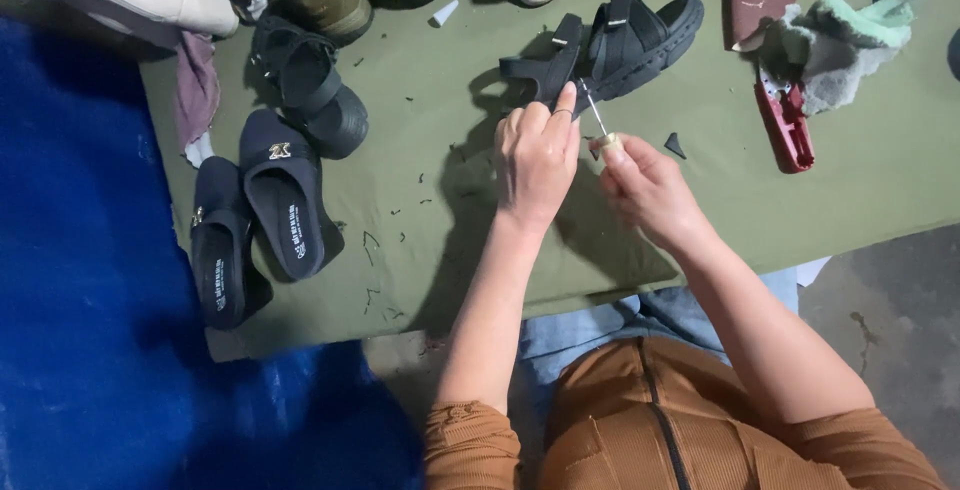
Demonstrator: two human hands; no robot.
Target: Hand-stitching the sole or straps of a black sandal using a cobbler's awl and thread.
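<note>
Item: black strap sandal (625, 40) on the green desk (440, 150); our left hand (538, 160) pinches its heel strap, right hand (650, 188) clenches an awl (598, 120) just beside that grip; stitching step, we judge; next needs steady piercing.

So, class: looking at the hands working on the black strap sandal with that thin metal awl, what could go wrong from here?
1. The thin metal awl in the right hand points toward the left hand, whose thumb pins the strap; a slip might prick it.
2. The black strap sandal rests loosely on the olive green cloth, so it could shift under pressure.
</note>
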